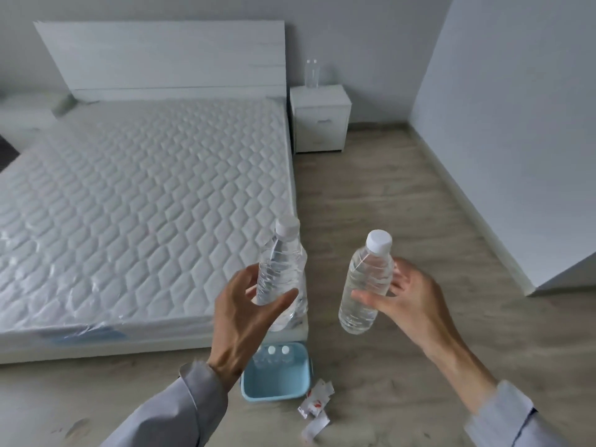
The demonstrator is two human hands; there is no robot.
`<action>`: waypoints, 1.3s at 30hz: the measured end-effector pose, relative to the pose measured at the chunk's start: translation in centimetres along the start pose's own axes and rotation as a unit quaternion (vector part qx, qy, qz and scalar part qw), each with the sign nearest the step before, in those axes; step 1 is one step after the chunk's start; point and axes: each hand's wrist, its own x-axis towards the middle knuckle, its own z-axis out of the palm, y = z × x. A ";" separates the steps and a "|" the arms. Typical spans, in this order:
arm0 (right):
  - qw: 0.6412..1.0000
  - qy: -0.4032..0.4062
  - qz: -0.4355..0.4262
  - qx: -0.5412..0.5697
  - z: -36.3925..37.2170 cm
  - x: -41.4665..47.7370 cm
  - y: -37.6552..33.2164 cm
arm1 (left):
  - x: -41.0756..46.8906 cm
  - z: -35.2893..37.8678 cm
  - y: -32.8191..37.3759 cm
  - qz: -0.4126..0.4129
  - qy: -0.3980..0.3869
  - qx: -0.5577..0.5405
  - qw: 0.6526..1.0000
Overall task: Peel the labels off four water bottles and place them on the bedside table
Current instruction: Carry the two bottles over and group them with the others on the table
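Left bottle [279,269] in left grip [242,321], right bottle [366,285] in right grip [412,304], caps up, near-upright.

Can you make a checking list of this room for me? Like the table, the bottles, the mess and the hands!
Surface: the bedside table has one clear table bottle standing upright on it.
Job's things: two basket bottles with white caps sit in the blue basket on the floor.
Clutter: peeled labels lie on the floor beside the basket.
Hands: the left hand grips the left bottle and the right hand grips the right bottle. Neither bottle has a label.
Cables: nothing seen.
Surroundings: a bed with a bare quilted mattress, pale walls and a wood floor.
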 end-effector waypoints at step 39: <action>0.983 0.035 -0.174 -0.042 -37.3 81.0 -16.6 | 72.8 36.6 33.7 0.089 0.104 -0.064 0.988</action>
